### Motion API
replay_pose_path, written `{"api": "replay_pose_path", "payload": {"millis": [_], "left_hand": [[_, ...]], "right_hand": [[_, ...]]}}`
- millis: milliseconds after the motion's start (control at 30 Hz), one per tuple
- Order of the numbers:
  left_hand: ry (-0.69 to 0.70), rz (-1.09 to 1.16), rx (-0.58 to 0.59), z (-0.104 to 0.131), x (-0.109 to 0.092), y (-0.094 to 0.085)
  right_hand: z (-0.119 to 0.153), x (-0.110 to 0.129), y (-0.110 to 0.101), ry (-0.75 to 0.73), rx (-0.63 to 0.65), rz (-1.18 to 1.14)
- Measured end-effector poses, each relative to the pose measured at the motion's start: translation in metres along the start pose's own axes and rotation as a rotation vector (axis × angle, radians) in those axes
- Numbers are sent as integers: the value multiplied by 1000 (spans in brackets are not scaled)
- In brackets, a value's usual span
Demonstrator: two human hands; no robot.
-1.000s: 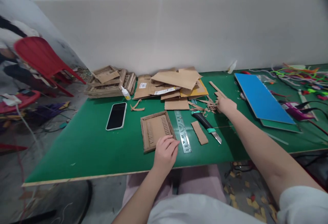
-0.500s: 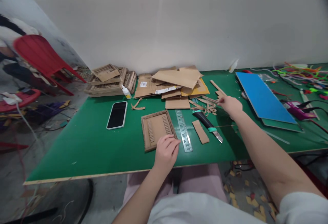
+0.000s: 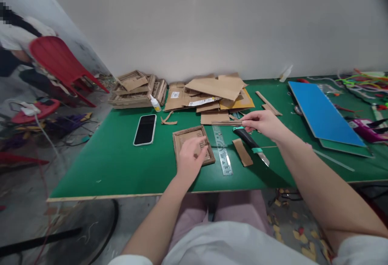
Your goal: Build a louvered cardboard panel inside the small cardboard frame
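Between the fingers of my right hand (image 3: pixel 262 123) is a thin cardboard strip (image 3: pixel 226 123), held level and pointing left above the ruler's far end. My left hand (image 3: pixel 191 156) hovers over or rests on a small cardboard frame (image 3: pixel 209 160), its fingers apart with nothing between them; whether it touches the frame cannot be made out. To the frame's right lies a metal ruler (image 3: pixel 226 164). Beyond it are a short cardboard piece (image 3: pixel 243 153) and a utility knife (image 3: pixel 250 141) with its blade out.
A phone (image 3: pixel 145 130), a glue bottle (image 3: pixel 155 103) and stacked cardboard frames (image 3: pixel 138 91) are at the left. Cardboard sheets (image 3: pixel 215 87) lie along the white partition (image 3: pixel 194 34). A blue board (image 3: pixel 325 113) is at the right. A person sits by a red chair (image 3: pixel 59 61).
My right hand has moved left from the scrap pile, carrying the strip. My left hand has shifted further over the frame, and its fingers have spread. The view has shifted slightly.
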State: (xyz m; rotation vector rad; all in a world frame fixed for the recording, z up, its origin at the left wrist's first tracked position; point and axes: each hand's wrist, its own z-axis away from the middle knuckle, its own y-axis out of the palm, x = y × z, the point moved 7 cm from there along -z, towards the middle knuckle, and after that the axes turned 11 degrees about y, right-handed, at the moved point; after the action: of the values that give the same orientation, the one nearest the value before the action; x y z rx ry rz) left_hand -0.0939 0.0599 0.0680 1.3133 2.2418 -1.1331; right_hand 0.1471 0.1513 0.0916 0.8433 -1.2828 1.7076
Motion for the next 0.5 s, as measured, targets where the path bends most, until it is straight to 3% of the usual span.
{"api": "replay_pose_path", "payload": {"millis": [133, 233, 333, 500], "left_hand": [[-369, 385, -133, -8, 20, -6], [-520, 582, -275, -3, 27, -5], [-605, 603, -357, 8, 36, -8], [-585, 444, -340, 16, 55, -29]], "right_hand": [[14, 16, 37, -33, 134, -27], [20, 18, 57, -34, 221, -41], [19, 15, 70, -19, 276, -57], [10, 8, 77, 0, 255, -114]]}}
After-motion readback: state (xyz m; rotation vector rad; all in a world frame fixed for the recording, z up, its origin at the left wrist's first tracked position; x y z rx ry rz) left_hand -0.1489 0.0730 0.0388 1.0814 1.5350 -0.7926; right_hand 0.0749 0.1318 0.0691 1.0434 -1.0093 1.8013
